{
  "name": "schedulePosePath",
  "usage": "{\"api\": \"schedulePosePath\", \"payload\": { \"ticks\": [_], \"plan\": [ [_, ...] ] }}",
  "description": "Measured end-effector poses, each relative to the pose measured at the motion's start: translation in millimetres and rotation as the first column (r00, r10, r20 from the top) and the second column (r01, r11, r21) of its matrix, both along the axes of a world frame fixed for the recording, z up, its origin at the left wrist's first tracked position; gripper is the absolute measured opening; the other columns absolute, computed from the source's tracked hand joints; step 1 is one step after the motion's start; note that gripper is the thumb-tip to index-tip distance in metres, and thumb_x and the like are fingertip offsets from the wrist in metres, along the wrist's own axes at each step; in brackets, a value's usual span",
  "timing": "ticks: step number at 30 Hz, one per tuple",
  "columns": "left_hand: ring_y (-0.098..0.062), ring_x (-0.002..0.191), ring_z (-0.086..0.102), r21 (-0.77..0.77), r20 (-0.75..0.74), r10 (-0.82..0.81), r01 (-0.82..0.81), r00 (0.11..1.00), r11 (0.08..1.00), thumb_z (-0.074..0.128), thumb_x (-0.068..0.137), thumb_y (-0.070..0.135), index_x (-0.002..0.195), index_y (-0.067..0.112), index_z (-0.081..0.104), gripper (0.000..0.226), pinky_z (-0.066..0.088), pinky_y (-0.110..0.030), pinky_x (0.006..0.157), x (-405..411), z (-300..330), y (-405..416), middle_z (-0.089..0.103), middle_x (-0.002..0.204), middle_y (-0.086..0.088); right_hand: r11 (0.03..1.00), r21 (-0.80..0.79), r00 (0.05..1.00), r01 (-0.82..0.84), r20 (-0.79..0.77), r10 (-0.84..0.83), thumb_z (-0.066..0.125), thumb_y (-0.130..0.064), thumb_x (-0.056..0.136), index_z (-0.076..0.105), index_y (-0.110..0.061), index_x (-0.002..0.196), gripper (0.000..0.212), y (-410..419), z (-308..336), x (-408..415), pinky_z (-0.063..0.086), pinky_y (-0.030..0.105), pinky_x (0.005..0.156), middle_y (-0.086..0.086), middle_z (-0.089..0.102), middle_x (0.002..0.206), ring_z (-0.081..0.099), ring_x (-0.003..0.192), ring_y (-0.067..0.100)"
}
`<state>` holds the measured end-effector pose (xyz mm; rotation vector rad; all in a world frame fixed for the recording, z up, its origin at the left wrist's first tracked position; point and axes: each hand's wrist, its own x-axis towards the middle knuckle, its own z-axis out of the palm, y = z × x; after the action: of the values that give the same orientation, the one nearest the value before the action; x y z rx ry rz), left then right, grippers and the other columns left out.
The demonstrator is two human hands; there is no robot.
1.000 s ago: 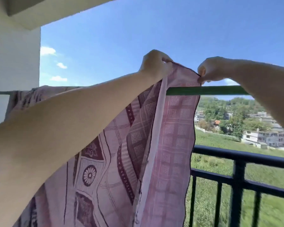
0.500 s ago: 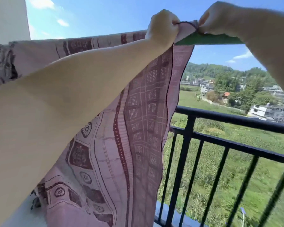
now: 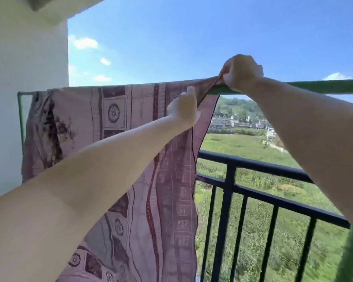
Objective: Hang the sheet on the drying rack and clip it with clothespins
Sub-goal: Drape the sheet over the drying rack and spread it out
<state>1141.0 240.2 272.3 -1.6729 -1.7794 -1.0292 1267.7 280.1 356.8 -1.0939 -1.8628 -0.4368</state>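
A pink sheet (image 3: 135, 110) with dark maroon patterns hangs over the green bar of the drying rack (image 3: 324, 86), spread from the rack's left end to about the middle. My right hand (image 3: 240, 72) grips the sheet's top right corner on the bar. Just below and to the left, my left hand (image 3: 183, 109) holds the sheet's right edge a little under the bar. No clothespins are in view.
A black metal balcony railing (image 3: 253, 165) runs below the bar on the right. A white wall (image 3: 27, 78) stands at the left, where the rack's green frame (image 3: 19, 110) turns down. Fields and distant houses lie beyond.
The sheet has been pulled to the right along the bar and now lies flatter. My left hand has dropped from the top edge to below the bar. The view has tilted up.
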Motion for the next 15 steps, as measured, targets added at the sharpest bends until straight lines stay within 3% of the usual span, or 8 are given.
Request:
{"api": "schedulePosePath", "payload": {
  "ticks": [2,5,9,12,14,15],
  "plan": [
    [-0.031,0.093,0.059,0.022,-0.032,0.048,-0.047,0.998,0.999,0.050,0.092,0.030,0.111,0.003,0.046,0.033,0.041,-0.037,0.066,6,-1,-10,0.059,0.103,-0.014,0.997,-0.044,0.998,0.057,-0.023,-0.058,0.056,-0.010,0.082,0.072,-0.019,0.094,0.022,7,8,30,0.037,0.044,0.095,0.007,0.067,0.107,0.056,0.106,0.032],
    [-0.034,0.090,0.059,0.109,-0.035,0.091,-0.087,0.995,0.990,0.044,0.088,0.008,0.101,0.006,0.052,0.015,0.038,-0.034,0.065,26,24,-19,0.062,0.096,-0.016,0.976,-0.148,0.985,0.161,0.080,-0.151,0.061,-0.011,0.073,0.071,-0.015,0.093,0.023,16,24,82,0.039,0.043,0.094,0.009,0.067,0.101,0.057,0.102,0.033],
    [-0.030,0.079,0.053,0.251,0.006,0.036,-0.036,0.999,0.967,0.037,0.082,-0.003,0.092,0.007,0.047,0.017,0.037,-0.030,0.059,89,77,-11,0.055,0.086,-0.014,0.943,-0.274,0.965,0.187,0.231,-0.124,0.071,-0.009,0.070,0.072,-0.002,0.090,0.020,23,50,145,0.053,0.035,0.085,0.005,0.074,0.079,0.069,0.078,0.024],
    [-0.023,0.075,0.045,0.314,0.080,-0.049,0.021,0.996,0.949,0.036,0.082,-0.003,0.091,0.008,0.048,0.018,0.034,-0.029,0.059,145,111,-4,0.049,0.083,-0.007,0.906,-0.414,0.994,0.089,0.098,-0.053,0.066,-0.004,0.080,0.067,0.000,0.080,0.005,21,56,188,0.047,0.021,0.058,-0.011,0.058,0.034,0.060,0.038,0.006],
    [-0.020,0.075,0.044,0.332,0.078,-0.105,0.074,0.991,0.940,0.035,0.083,-0.003,0.077,0.014,0.040,0.018,0.032,-0.025,0.057,178,126,2,0.043,0.073,0.001,0.896,-0.443,0.999,0.015,-0.024,-0.029,0.062,-0.002,0.082,0.063,-0.001,0.075,0.008,28,53,220,0.049,0.015,0.044,-0.009,0.060,0.036,0.056,0.031,0.002],
    [-0.019,0.075,0.043,0.338,0.069,-0.136,0.105,0.988,0.935,0.035,0.083,-0.002,0.072,0.017,0.036,0.022,0.032,-0.023,0.056,193,132,4,0.041,0.071,0.003,0.907,-0.420,0.996,-0.027,-0.092,-0.013,0.063,-0.003,0.081,0.065,0.002,0.078,0.006,35,51,234,0.053,0.013,0.052,-0.003,0.069,0.050,0.061,0.039,0.006]
  ]
}}
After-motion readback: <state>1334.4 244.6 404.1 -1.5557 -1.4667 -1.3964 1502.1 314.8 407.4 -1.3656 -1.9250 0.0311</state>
